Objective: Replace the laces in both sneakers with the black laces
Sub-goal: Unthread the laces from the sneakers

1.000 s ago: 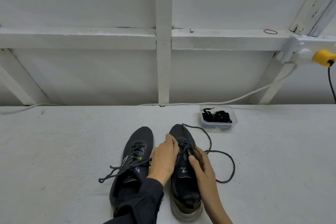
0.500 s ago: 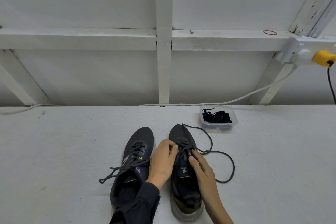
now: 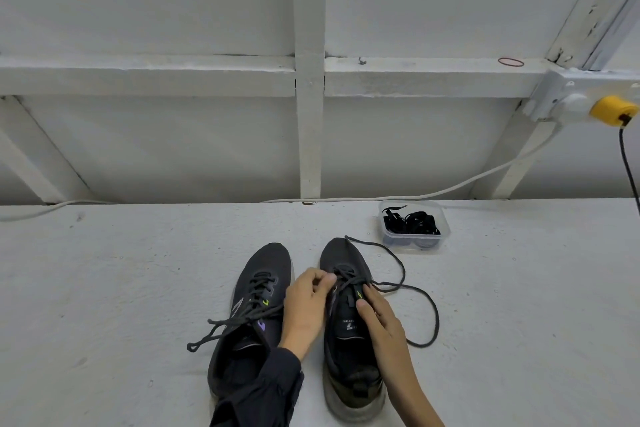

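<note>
Two dark sneakers stand side by side on the white surface, toes pointing away. The left sneaker (image 3: 254,308) is laced, its loose ends trailing to the left. The right sneaker (image 3: 348,326) has a grey lace (image 3: 420,305) pulled loose, looping out to the right. My left hand (image 3: 306,305) pinches that lace at the upper eyelets. My right hand (image 3: 379,317) rests on the tongue, thumb pressing down and fingers around the shoe's right side. A clear plastic tub (image 3: 414,227) further back holds the black laces (image 3: 412,222).
A white framed wall rises behind the surface. A white cable (image 3: 450,189) runs along its base to a socket with a yellow plug (image 3: 611,110) at the upper right. A red rubber band (image 3: 510,62) lies on the ledge.
My left hand has drawn back a little toward me and now pinches the lace near the upper eyelets. The loose lace on the right has shifted slightly.
</note>
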A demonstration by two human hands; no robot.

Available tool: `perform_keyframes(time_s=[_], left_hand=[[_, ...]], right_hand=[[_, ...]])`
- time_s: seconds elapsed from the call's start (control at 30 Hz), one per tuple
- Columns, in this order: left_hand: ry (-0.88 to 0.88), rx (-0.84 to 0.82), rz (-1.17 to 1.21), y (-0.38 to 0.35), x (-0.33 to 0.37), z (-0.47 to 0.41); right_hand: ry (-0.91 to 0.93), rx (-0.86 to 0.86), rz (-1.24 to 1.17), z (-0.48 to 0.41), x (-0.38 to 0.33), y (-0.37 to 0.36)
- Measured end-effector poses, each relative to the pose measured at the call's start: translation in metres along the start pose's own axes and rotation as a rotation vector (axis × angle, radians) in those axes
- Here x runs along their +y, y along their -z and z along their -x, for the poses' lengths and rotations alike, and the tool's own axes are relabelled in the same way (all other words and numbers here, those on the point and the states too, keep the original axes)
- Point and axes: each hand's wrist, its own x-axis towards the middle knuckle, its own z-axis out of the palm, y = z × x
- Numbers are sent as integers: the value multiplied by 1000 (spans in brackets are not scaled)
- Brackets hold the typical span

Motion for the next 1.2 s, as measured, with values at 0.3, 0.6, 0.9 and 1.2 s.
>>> perform_keyframes(time_s=[0.3,0.6,0.9,1.2], left_hand=[[79,38,187,-7,4,7],[22,225,296,10,19,-2],[123,65,300,-15,1,18],[-37,349,399,13,28,-4]], right_hand=[[-14,-1,15,-2,-1,-1],[-25,3,21,0,-2,0],[-21,11,18,-1,-4,-2],[-35,3,3,2,-4,-1]])
